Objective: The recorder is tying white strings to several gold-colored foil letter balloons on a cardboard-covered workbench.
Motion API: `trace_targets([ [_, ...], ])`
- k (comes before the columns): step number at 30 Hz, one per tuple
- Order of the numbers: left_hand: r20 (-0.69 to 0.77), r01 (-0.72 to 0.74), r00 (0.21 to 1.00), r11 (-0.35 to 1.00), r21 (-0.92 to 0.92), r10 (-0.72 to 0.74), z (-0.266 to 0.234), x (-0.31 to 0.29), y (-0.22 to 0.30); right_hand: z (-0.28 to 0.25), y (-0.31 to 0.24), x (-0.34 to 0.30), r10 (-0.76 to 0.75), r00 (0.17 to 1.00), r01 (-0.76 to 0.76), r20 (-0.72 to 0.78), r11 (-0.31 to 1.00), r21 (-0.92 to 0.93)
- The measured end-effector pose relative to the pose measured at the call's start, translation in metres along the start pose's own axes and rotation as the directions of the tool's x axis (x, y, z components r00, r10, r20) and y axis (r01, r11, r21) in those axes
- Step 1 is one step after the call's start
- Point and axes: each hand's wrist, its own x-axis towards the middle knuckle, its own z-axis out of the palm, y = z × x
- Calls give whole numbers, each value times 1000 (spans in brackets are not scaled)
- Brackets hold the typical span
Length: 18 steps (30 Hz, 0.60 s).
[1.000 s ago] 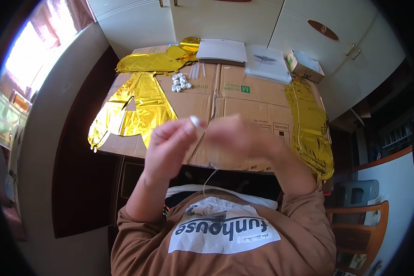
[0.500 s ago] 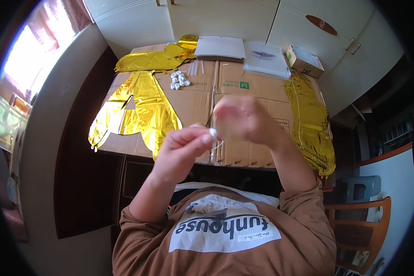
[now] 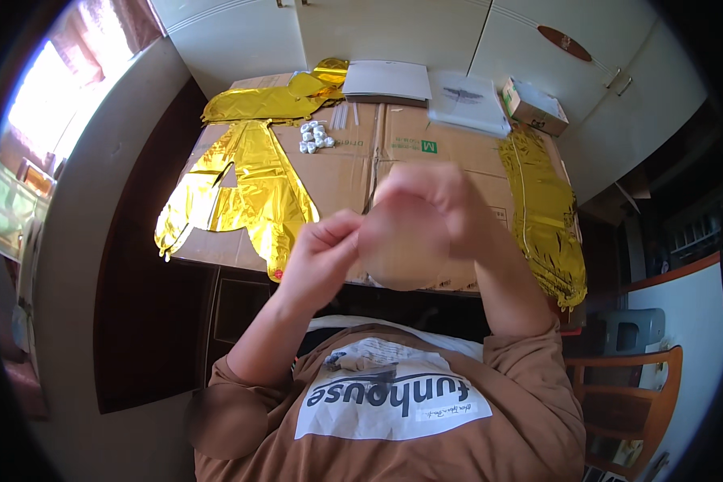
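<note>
Left hand (image 3: pixel 323 259): fingers curled, thumb set against forefinger; the fingertips are lost in a round blurred patch, so whether anything is gripped cannot be told.
Right hand (image 3: pixel 435 193): fingers bent over the top of the same patch; palm side and fingertips masked, grip likewise not determinable.
Blurred patches: one between the two hands, hiding whatever is there; a second over the left sleeve of the brown shirt (image 3: pixel 490 450).
Shiny gold foil piece with forked legs and triangular opening (image 3: pixel 285 193): laid flat at left on the tabletop, just beside the left hand; creased, glare-whitened in part, red mark at the near foot.
Small white rounded bundles (image 3: pixel 316 138): clustered on the tabletop beyond the left hand; lumpy, too small for detail.
Tabletop (image 3: pixel 341 165): covered in brown corrugated cardboard, creased down the middle; its near part is blocked by hands and forearms.
Long crinkled gold foil strip (image 3: pixel 542 217): laid along the right edge.
Folded gold foil (image 3: pixel 253 107): at the far left corner.
Thin clear strips (image 3: pixel 341 116): beside the bundles, faint.
Far edge: white flat-topped stack (image 3: pixel 387 80), translucent sheet with dark print (image 3: pixel 466 116), small open carton (image 3: pixel 538 112).
Slatted wooden chair (image 3: pixel 618 362): lower right, partly hidden.
</note>
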Motion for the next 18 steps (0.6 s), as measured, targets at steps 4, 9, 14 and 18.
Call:
trace_targets([
  [4, 113, 43, 994, 905, -423, 6, -3, -4, 14, 11, 28, -9, 104, 993, -104, 56, 995, -6],
  [9, 11, -15, 1000, 966, -260, 18, -12, 3, -7, 15, 12, -11, -55, 997, 50, 54, 995, 92],
  [14, 245, 171, 969, 800, -576, -30, -8, -1, 5, 18, 40, -11, 72, 997, -77, 35, 982, 173],
  [18, 132, 172, 985, 749, -640, -113, -13, 0, -1, 44, 37, -30, 46, 995, -59, -84, 985, -164],
])
